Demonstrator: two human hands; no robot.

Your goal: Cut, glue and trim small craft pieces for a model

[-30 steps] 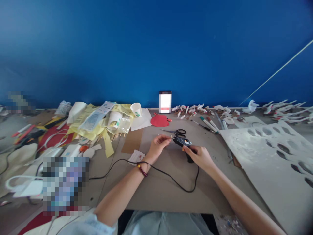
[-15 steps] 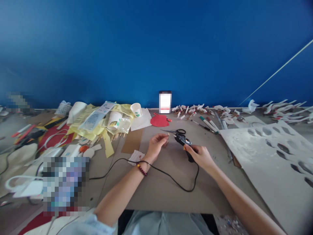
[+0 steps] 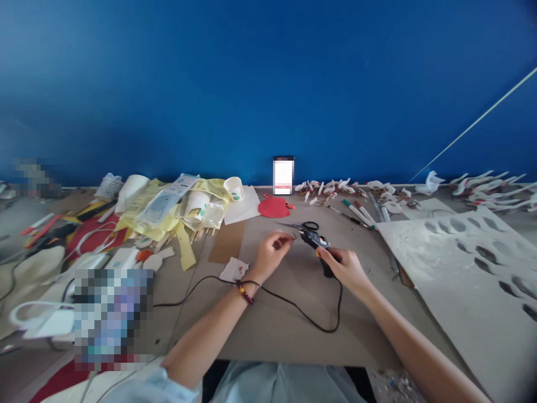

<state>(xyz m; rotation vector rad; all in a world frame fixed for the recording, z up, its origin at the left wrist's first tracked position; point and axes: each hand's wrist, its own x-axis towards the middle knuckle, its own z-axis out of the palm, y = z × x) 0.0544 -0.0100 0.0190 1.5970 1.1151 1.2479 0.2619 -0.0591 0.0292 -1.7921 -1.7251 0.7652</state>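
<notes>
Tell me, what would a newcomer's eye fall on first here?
Probably the blue wall, which fills the upper part of the view. Next, the bright screen upright at its foot, with white bird shapes to its right. Then, just below centre, the glue gun in the right hand, its tip near the left hand.

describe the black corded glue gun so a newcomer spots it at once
Below the blue wall is a grey tabletop. Near its middle, the right hand holds the black pistol-shaped glue gun. Its black cord sets it apart from the black-handled metal scissors beyond.
</notes>
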